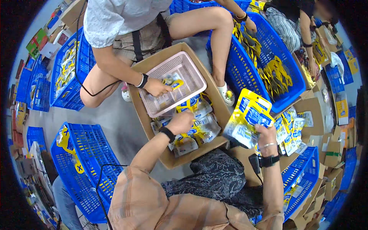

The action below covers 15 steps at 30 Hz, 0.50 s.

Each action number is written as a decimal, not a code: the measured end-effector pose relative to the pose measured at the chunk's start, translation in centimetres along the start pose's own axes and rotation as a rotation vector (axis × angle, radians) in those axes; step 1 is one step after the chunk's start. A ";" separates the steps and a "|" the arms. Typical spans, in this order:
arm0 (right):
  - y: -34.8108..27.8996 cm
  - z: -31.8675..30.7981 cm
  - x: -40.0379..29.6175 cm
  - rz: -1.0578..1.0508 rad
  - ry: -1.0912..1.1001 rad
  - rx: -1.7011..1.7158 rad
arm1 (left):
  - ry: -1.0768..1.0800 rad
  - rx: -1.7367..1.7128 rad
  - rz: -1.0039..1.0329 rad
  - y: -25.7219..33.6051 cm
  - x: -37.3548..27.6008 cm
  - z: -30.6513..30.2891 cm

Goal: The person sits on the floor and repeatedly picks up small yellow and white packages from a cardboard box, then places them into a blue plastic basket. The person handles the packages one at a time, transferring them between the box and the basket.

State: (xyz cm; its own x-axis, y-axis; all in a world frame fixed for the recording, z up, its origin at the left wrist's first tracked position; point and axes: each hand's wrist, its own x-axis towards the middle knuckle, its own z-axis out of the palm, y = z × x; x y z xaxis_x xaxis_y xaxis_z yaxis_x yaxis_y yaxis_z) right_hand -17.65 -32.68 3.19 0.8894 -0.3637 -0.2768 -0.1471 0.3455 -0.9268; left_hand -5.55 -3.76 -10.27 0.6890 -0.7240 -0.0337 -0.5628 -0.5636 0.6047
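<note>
My right hand (266, 136) grips a few yellow, blue and clear pouches (249, 118), fanned out to the right of an open cardboard box (171, 161). My left hand (181, 122) is over similar pouches (204, 126) lying in the box. Its fingers are curled, and whether they pinch a pouch is hidden. A pale pink perforated plastic basket (158, 107) rests in the far part of the box. Reaching into that basket, a co-worker's hand (157, 87) holds a small pouch (175, 83) with a yellow top.
A blue plastic crate (287, 60) of hanging pouches stands far right. Another blue crate (86, 152) is at left. Pouches (289, 129) lie beside my right wrist on cardboard. The co-worker's knees and shoes (226, 95) flank the box. A black cable (100, 184) runs by my left arm.
</note>
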 end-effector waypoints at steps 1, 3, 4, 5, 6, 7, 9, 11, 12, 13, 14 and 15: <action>0.1 0.6 1.1 0.006 -0.015 0.021 | 0.079 -0.109 -0.009 0.6 -0.4 -2.4; 0.7 2.1 3.0 0.028 -0.063 0.074 | 0.312 -0.164 -0.101 1.8 -1.7 -6.1; 1.1 3.4 3.8 0.068 -0.088 0.104 | 0.410 -0.152 -0.182 1.9 -2.5 -7.8; 1.7 5.2 4.6 0.112 -0.116 0.139 | 0.484 -0.137 -0.268 2.6 -3.4 -9.9; 2.3 7.0 5.4 0.134 -0.169 0.161 | 0.587 -0.049 -0.280 2.8 -3.8 -11.3; 3.1 9.0 6.2 0.154 -0.222 0.185 | 0.691 0.043 -0.290 2.8 -3.9 -12.2; 6.0 12.7 8.3 0.157 -0.280 0.279 | 0.691 0.246 -0.289 1.9 -2.2 -12.7; 9.9 15.5 10.4 0.223 -0.342 0.339 | 0.600 0.383 -0.301 0.1 0.7 -11.9; 10.3 17.3 10.2 0.367 -0.332 0.101 | 0.502 0.434 -0.332 -2.0 1.7 -10.8; 10.3 17.9 10.1 0.501 -0.306 -0.142 | 0.401 0.473 -0.350 -4.0 2.8 -9.1; 12.7 16.4 11.1 0.497 -0.338 -0.118 | 0.274 0.478 -0.384 -6.1 3.7 -7.0; 12.1 16.3 10.3 0.373 -0.447 -0.254 | 0.141 0.495 -0.441 -8.6 3.2 -6.1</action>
State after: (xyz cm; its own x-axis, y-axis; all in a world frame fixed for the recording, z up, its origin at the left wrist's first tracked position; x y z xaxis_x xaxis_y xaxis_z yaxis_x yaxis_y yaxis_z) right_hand -3.17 -18.16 -6.73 0.8454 0.1565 -0.5106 -0.5309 0.1431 -0.8352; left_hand 4.30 1.23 -10.75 0.9364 -0.3442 -0.0689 -0.3346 -0.9346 0.1211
